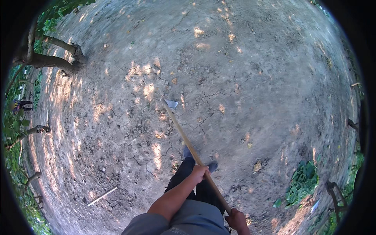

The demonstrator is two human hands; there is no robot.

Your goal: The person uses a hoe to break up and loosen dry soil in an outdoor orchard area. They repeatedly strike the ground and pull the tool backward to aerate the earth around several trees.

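A hoe with a long wooden handle point(182, 133) slants from my lower right up to the middle of the view. Its flat metal blade point(171, 104) is at or just above the dry, cracked soil; the exact contact cannot be told. My left hand point(200, 173) grips the handle around its middle, in front of my legs. Near the handle's rear end, my right hand point(236, 219) is closed around the wood beside my right hip. My shoes point(212, 166) stand on the soil either side of the handle.
Another long-handled tool or pale stick point(102, 196) lies on the ground at lower left. A forked tree trunk point(70, 66) rises at upper left, with more trunks along both sides. Green leafy plants point(302, 183) grow at lower right. A distant person point(22, 105) stands at far left.
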